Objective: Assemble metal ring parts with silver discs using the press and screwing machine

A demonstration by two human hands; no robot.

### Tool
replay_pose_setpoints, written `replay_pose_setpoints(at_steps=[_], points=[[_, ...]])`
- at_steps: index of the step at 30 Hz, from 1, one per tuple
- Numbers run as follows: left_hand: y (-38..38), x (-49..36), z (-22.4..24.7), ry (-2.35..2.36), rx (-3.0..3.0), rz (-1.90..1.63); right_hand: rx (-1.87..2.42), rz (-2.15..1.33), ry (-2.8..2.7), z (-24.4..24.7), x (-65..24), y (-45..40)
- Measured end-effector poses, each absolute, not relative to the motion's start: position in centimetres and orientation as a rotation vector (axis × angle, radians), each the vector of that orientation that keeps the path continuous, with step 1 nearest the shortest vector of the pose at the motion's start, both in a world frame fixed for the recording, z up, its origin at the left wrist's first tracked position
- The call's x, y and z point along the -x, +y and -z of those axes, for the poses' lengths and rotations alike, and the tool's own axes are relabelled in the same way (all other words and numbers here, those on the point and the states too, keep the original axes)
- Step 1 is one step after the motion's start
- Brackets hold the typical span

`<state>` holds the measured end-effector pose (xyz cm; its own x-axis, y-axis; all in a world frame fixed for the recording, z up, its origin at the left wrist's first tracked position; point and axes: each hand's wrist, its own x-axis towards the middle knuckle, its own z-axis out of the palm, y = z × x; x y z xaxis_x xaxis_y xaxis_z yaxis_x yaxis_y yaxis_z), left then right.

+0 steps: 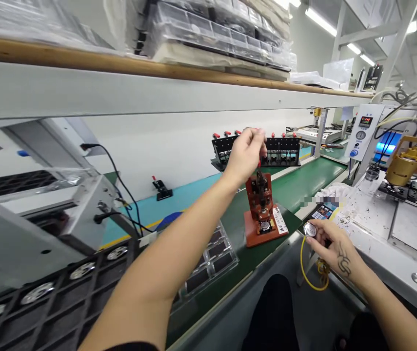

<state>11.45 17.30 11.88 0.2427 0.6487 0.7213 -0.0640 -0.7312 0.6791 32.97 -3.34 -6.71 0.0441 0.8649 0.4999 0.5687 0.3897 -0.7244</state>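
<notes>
My left hand [247,148] is closed around the raised red handle of a small toggle press [261,192]. Only bits of that handle show past the fingers. The press stands on a red-brown base plate [254,239], and a round silver watch-like part [265,226] sits in the holder beneath its plunger. Off to the right, my right hand [334,246] pinches another round silver watch-like part [309,229] between thumb and fingers, above the bench's front edge and apart from the press.
A clear compartment tray [225,246] lies left of the press. Black trays with round metal parts [82,270] fill the lower left. Black fixtures with red handles [279,151] stand behind. A yellow air hose [303,268] loops under my right hand. A shelf [157,90] crosses overhead.
</notes>
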Motion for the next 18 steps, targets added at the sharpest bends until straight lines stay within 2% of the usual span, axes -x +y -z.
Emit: replay_pose_setpoints(at_steps=[2,5,6,9,12,18], points=[[19.8,-9.3,-12.0,0.631,-1.713,-1.504,1.303,-0.416,-1.672,7.5,-32.8,-2.2],[21.0,-4.7,-8.5,1.002,-1.661,-1.425,1.329,-0.456,-1.702,9.0,-33.1,-1.5],[20.6,-3.4,-6.5,1.153,-1.738,-1.226,1.330,-0.456,-1.709,9.5,-33.2,-1.4],[18.0,-1.7,0.0,1.190,-1.813,-0.737,1.318,-0.424,-1.763,10.4,-32.9,-0.1],[15.7,-3.4,5.4,1.149,-1.879,-0.454,1.290,-0.371,-1.861,10.6,-31.9,2.6],[16.3,-7.8,9.5,1.185,-2.071,-0.465,1.317,-0.363,-1.885,11.7,-30.8,6.9]])
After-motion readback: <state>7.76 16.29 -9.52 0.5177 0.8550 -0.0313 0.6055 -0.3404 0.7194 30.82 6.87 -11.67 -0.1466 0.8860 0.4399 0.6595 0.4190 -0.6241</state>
